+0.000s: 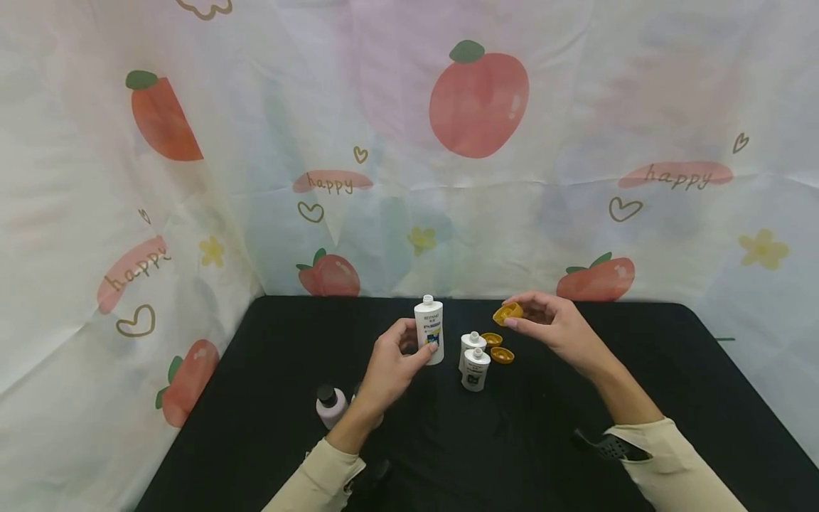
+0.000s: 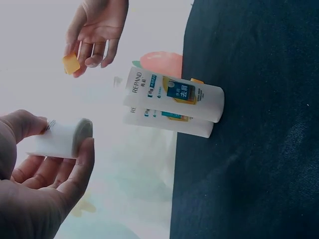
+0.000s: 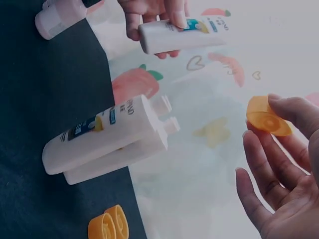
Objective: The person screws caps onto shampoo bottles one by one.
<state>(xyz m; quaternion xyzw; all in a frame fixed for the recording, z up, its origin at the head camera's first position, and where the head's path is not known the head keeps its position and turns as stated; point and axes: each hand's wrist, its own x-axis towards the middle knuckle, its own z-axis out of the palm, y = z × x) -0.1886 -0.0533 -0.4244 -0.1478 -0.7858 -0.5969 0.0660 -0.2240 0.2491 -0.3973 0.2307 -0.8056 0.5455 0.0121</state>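
My left hand grips an uncapped white bottle around its lower body, holding it upright above the table. In the right wrist view the bottle's label shows partly behind the thumb. My right hand pinches an orange cap between thumb and fingers, apart from the bottle. Between the hands two more uncapped white bottles stand close together on the table. Two orange caps lie just to the right of them.
A pinkish bottle with a black cap stands left of my left forearm. Something beside it is mostly hidden by that arm. The black table ends at a printed fabric backdrop.
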